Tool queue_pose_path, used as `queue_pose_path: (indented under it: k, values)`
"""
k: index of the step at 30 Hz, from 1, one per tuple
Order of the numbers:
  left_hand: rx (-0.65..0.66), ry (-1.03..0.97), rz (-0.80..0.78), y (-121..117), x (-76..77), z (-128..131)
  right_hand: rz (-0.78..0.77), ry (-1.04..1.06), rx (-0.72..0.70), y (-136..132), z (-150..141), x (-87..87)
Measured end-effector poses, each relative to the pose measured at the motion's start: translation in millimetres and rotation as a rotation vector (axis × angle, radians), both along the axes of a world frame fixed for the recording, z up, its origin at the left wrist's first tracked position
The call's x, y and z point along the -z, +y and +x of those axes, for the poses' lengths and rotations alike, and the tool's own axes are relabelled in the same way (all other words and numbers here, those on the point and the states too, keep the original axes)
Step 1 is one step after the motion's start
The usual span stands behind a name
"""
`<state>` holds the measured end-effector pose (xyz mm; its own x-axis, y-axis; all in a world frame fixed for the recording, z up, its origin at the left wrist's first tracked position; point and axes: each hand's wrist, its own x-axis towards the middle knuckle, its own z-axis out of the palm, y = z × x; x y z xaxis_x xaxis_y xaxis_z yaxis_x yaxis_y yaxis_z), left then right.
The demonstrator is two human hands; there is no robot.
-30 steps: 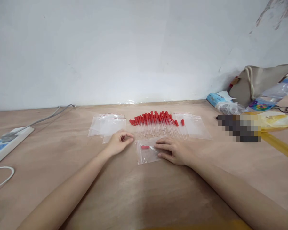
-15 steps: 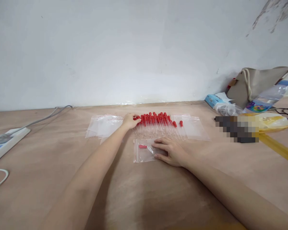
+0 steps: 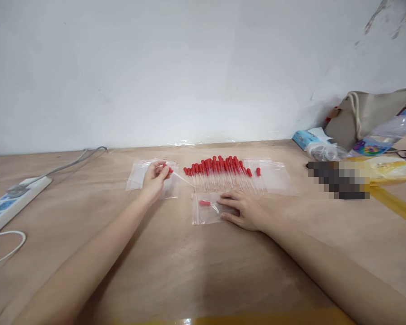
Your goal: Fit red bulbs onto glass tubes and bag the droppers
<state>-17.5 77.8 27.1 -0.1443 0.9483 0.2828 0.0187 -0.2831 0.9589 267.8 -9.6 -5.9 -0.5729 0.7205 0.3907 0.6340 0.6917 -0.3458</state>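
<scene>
My left hand (image 3: 154, 179) pinches the red bulb of a dropper (image 3: 182, 178), its clear tube slanting down to the right. Beside it lies a row of several droppers (image 3: 219, 168), red bulbs toward the wall and thin tubes toward me. In front of the row, a clear zip bag (image 3: 206, 216) lies flat with one red-bulbed dropper (image 3: 205, 203) in it. The fingers of my right hand (image 3: 245, 211) are spread and rest on the bag's right part. Part of that bag is covered by the hand.
Flat zip bags lie at the left (image 3: 135, 176) and the right (image 3: 280, 178) of the row. A power strip (image 3: 37, 192) with a grey cable is at far left. At right are a tissue pack (image 3: 302, 139), a plastic bottle (image 3: 382, 137), a grey bag (image 3: 375, 113) and a yellow plastic bag (image 3: 379, 171).
My left hand has drawn away to the left from the row's left end, now with a dropper in its fingers. My right hand stays on the bag, and the view has shifted slightly.
</scene>
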Motion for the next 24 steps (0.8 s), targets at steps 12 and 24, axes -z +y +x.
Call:
queue_pose_path:
  k: [12, 24]
  values:
    - [0.063, 0.025, -0.094, -76.4, 24.4, -9.6, -0.015, 0.002, 0.001, 0.0, 0.0, 1.2]
    - [0.379, 0.481, -0.14, -79.3, 17.0, 19.6, 0.03, 0.021, -0.005, 1.6, -1.5, 3.7]
